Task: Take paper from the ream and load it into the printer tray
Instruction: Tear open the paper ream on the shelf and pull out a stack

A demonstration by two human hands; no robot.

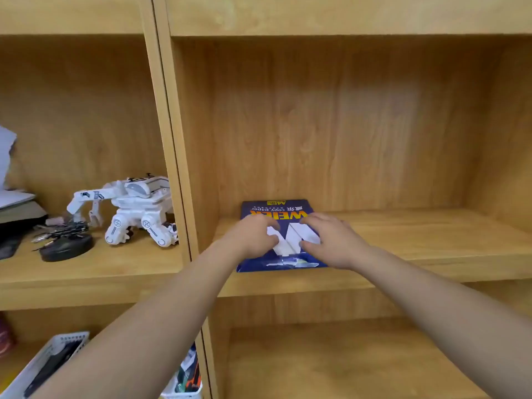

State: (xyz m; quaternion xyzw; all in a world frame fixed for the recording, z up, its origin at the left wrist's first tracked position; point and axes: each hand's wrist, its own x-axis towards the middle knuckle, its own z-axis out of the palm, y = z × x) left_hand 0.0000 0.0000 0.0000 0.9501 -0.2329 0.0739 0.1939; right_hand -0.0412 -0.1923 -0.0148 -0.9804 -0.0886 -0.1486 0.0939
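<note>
The blue ream [277, 210] is laid flat on the shelf [417, 240], near its left wall. Its white flaps are pinched by the left hand [253, 234] and right hand [331, 240], probably so the wrapper can be opened.

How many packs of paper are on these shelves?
1: a blue ream lies on the right-hand shelf, under the left hand and right hand. More may sit out of frame.
</note>
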